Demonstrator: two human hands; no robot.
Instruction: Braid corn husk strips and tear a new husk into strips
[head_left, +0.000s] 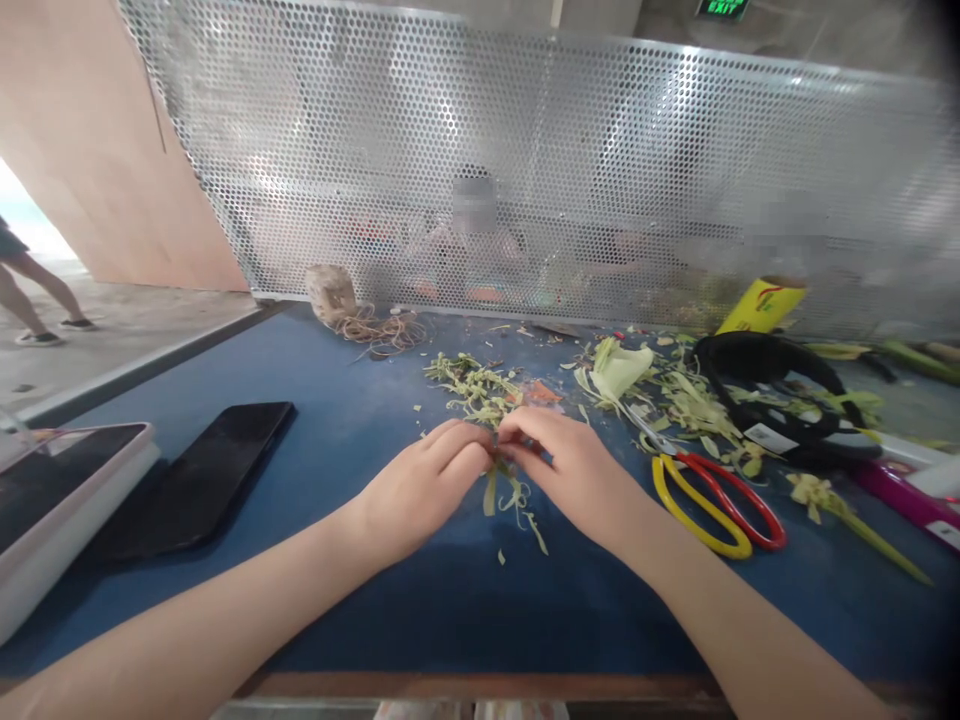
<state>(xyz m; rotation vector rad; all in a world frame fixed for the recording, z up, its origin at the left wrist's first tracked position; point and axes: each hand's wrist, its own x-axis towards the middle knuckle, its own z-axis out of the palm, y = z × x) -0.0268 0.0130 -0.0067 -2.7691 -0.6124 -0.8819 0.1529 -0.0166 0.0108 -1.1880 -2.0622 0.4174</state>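
Note:
Both hands meet at the middle of the blue table. My left hand and my right hand have their fingers curled and pinched together on a small bundle of pale green leaf strips that dangles between them onto the table. More shredded green strips lie just beyond the fingertips.
Scissors with one red and one yellow handle lie right of my right hand. A black phone and a white-edged device sit at left. A twine spool, leaf scraps, a black looped tool and a perforated metal screen stand behind.

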